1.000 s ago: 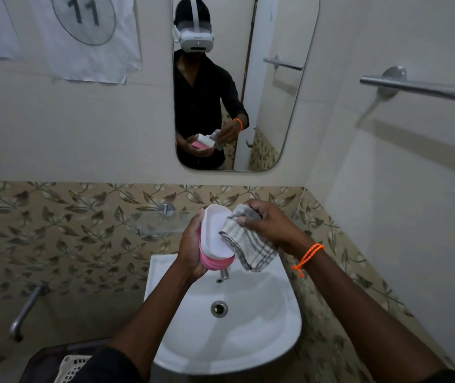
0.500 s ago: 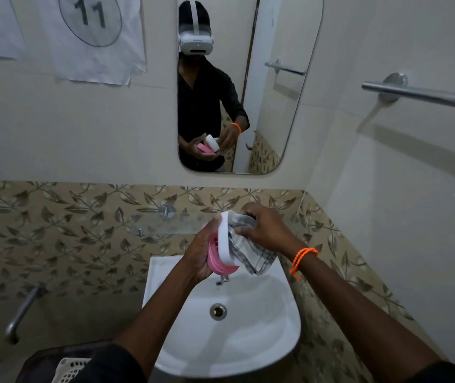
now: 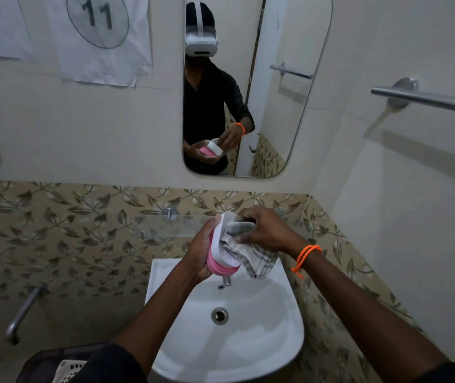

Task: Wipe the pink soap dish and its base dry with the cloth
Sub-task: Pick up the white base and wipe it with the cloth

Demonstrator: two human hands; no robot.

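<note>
My left hand (image 3: 200, 251) grips the pink soap dish (image 3: 219, 268) together with its white base (image 3: 218, 241), held on edge above the sink. The white base faces right, the pink part lies against my left palm. My right hand (image 3: 265, 230) holds a grey-and-white checked cloth (image 3: 256, 258) bunched against the white base. The cloth's loose end hangs down to the right of the dish. An orange bracelet (image 3: 305, 257) sits on my right wrist.
A white sink (image 3: 270, 327) with its drain (image 3: 220, 315) lies below my hands, a tap (image 3: 226, 281) just under the dish. A glass shelf (image 3: 165, 228) runs along the leaf-patterned wall. A mirror (image 3: 276, 106) hangs above, a towel rail (image 3: 428, 99) at right, a basket (image 3: 68, 369) bottom left.
The dish has turned from its broad white face toward me to more edge-on. My right hand has shifted the cloth up and further over the base.
</note>
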